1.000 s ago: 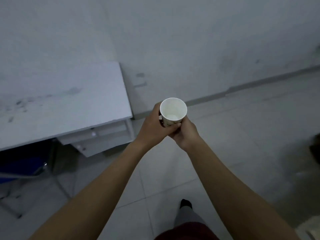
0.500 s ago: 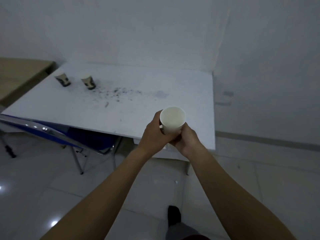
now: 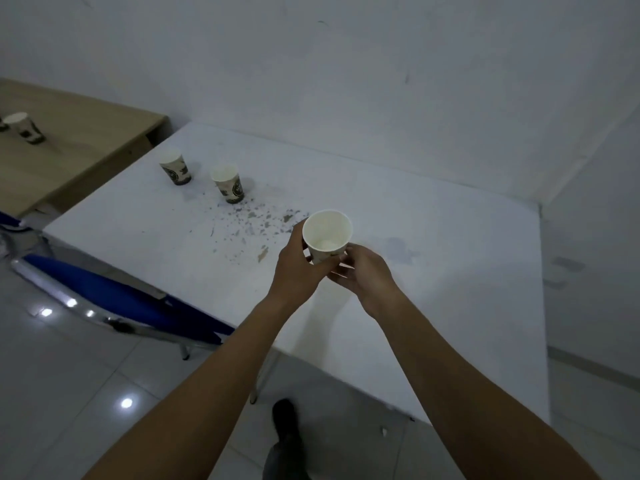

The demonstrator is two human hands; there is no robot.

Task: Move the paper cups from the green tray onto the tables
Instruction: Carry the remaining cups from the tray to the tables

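I hold one white paper cup (image 3: 327, 234) upright above the middle of the white table (image 3: 433, 237). My left hand (image 3: 297, 268) wraps its left side and my right hand (image 3: 363, 276) cradles its base from the right. Two printed paper cups stand at the table's far left: one (image 3: 175, 166) near the corner, another (image 3: 228, 183) just right of it. A further cup (image 3: 25, 127) stands on the wooden table (image 3: 86, 133) at the left. No green tray is in view.
A blue chair (image 3: 114, 299) with a chrome frame is tucked under the white table's near left edge. Dark specks mark the tabletop near the cups. White walls close in behind and to the right. My foot (image 3: 284, 420) is on the tiled floor.
The view has swung left and closer to the white table. My hands, still holding the cup, are now over the tabletop rather than before its edge.
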